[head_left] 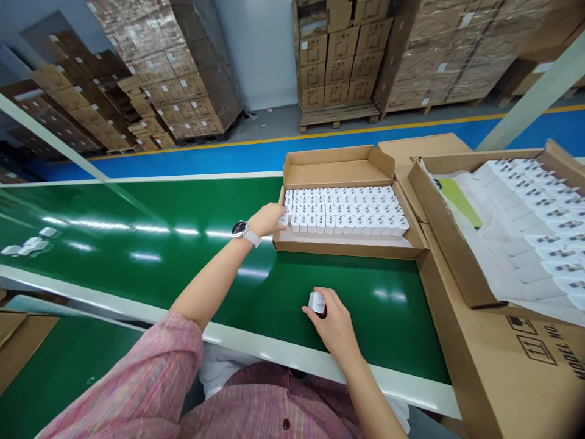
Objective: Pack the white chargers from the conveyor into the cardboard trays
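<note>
One small white unit is held between thumb and fingers of the right hand, above the green surface. Judged light, rigid, somewhat slippery; grasp by opposite sides. The large carton, right, reads "MODEL NO." Farther, the left hand is at the left end of the open box; grip cannot be told. Markings on the boxed units: illegible.

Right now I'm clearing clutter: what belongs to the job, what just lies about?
Likely in use:
white charger-like block in right hand;
open carton at left hand;
its white units;
filled box, right.

Likely lying about:
pallet cartons behind;
cardboard, lower left.
</note>
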Demonstrator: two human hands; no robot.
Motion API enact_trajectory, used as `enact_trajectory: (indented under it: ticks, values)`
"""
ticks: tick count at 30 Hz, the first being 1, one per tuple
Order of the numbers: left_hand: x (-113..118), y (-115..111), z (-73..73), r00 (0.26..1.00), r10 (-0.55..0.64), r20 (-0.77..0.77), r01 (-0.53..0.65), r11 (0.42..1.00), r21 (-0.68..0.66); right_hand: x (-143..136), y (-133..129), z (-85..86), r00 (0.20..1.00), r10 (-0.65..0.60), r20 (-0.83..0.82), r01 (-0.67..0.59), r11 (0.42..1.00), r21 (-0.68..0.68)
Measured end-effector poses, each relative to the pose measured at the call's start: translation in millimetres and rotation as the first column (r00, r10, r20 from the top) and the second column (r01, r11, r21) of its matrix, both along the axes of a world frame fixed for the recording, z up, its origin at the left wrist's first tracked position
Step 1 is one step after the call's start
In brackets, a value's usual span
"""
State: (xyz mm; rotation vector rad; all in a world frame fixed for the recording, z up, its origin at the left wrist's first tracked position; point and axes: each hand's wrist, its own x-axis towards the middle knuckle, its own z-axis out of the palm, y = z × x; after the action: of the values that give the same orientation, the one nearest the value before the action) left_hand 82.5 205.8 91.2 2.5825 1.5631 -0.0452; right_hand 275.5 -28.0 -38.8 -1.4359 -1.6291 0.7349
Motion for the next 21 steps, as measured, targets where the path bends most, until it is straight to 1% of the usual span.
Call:
enact_trajectory:
  ticks: [2, 4, 7, 9, 10, 12, 14, 16, 17, 19, 21]
  values:
    - [8.0, 13.1, -8.3, 1.0, 0.015, -0.021, -0.015, 1.0, 0.012, 0.7, 0.1, 0.1, 1.0, -0.004, -0.003, 0.004, 1.0, 0.006]
    - [16.9, 17.0, -17.7, 0.999, 0.037, -0.039, -0.036, 0.999, 0.034, 2.2, 0.1, 0.2, 1.0, -0.005, -0.01, 0.005, 1.0, 0.015]
    - [22.1, 9.3, -25.1, 0.998, 0.05, -0.037, -0.047, 0.995, 0.086, 4.9, -0.1, -0.1, 1.0, -0.015, -0.013, 0.015, 1.0, 0.011]
    - [15.0, -4.4, -25.6, 0.999, 0.049, -0.023, -0.046, 0.992, 0.117, 6.9, -0.2, -0.1, 0.999, -0.051, -0.007, 0.051, 0.999, 0.0]
    - [7.5, -14.0, -25.4, 0.999, 0.043, -0.002, -0.043, 0.99, 0.136, 8.2, -0.1, 0.3, 0.997, -0.08, -0.007, 0.08, 0.997, -0.005]
    - [-15.3, -38.9, -26.2, 0.998, 0.009, 0.068, -0.022, 0.982, 0.189, 12.0, 0.6, 2.7, 0.988, -0.155, -0.018, 0.155, 0.988, -0.002]
    - [-46.5, -70.1, -29.6, 0.987, -0.071, 0.147, 0.032, 0.967, 0.251, 18.9, 3.5, 8.2, 0.972, -0.234, -0.033, 0.235, 0.972, 0.023]
    - [-81.0, -103.9, -36.0, 0.975, -0.138, 0.176, 0.09, 0.963, 0.253, 30.6, 10.5, 17.6, 0.956, -0.293, -0.025, 0.294, 0.953, 0.079]
    - [-97.6, -120.2, -40.0, 0.971, -0.148, 0.188, 0.1, 0.965, 0.243, 38.7, 16.2, 23.7, 0.947, -0.321, -0.005, 0.319, 0.94, 0.119]
    - [-125.5, -148.8, -49.1, 0.97, -0.141, 0.2, 0.096, 0.971, 0.219, 59.1, 32.9, 37.9, 0.913, -0.401, 0.069, 0.379, 0.899, 0.219]
    - [-143.2, -169.1, -58.2, 0.97, -0.126, 0.206, 0.083, 0.975, 0.205, 83.8, 56.9, 52.6, 0.836, -0.523, 0.17, 0.454, 0.831, 0.323]
